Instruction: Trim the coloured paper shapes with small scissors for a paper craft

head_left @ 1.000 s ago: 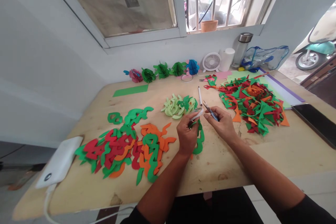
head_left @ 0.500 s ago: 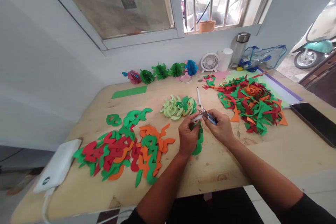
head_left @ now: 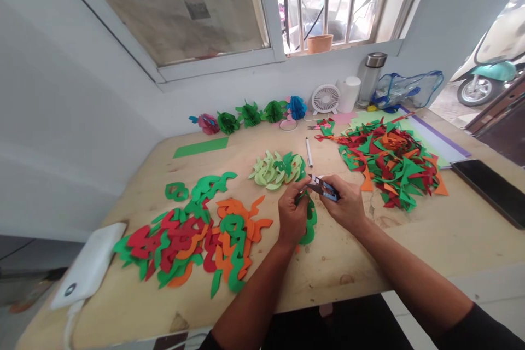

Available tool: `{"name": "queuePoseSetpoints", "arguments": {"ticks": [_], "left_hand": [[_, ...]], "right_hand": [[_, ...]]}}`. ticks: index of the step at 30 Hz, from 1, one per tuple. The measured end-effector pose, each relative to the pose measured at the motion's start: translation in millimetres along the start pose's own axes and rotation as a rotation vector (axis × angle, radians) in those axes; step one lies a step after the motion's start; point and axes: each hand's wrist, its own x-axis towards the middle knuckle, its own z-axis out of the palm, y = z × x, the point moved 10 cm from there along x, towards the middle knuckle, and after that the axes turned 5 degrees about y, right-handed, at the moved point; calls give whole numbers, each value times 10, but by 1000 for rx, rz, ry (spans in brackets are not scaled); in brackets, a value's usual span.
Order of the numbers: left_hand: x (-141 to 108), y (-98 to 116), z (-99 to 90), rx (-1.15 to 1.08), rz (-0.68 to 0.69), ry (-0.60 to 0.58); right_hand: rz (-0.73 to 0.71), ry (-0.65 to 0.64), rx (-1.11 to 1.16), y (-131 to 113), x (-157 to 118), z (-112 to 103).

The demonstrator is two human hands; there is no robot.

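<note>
A pair of small thread snips [head_left: 324, 188] with blue handles is gripped in my right hand [head_left: 346, 202]. The blade tips point left and meet the fingertips of my left hand [head_left: 293, 210]. That left hand is closed in a pinch; what sits between the finger and thumb is too small to make out. Just right of the left hand, partly hidden by it, a green wavy paper cut-out [head_left: 309, 224] lies on the table. Beyond the hands is a small pile of pale green paper cut-outs [head_left: 268, 169], with a white pen [head_left: 309, 152] to its right.
Red, green and orange cut-outs [head_left: 180, 238] spread over the left of the wooden table [head_left: 336, 262]. Paper scraps [head_left: 394, 164] heap at the right, near a phone [head_left: 492, 188]. Paper ornaments [head_left: 249, 114], a small fan [head_left: 326, 99] and a bottle [head_left: 372, 79] line the wall. A power bank [head_left: 88, 265] lies far left.
The white strip that stretched from my left fingers to the snips no longer shows there. The snips have shifted against the left fingertips, and a bit of white shows behind them.
</note>
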Motion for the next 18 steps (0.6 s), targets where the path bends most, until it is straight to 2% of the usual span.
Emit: {"name": "queuePoseSetpoints", "arguments": {"ticks": [9, 18], "left_hand": [[1, -7, -22, -31, 3, 21], [1, -22, -19, 5, 39, -5]], "right_hand": [[84, -32, 1, 59, -12, 20], [103, 23, 57, 129, -5, -29]]}}
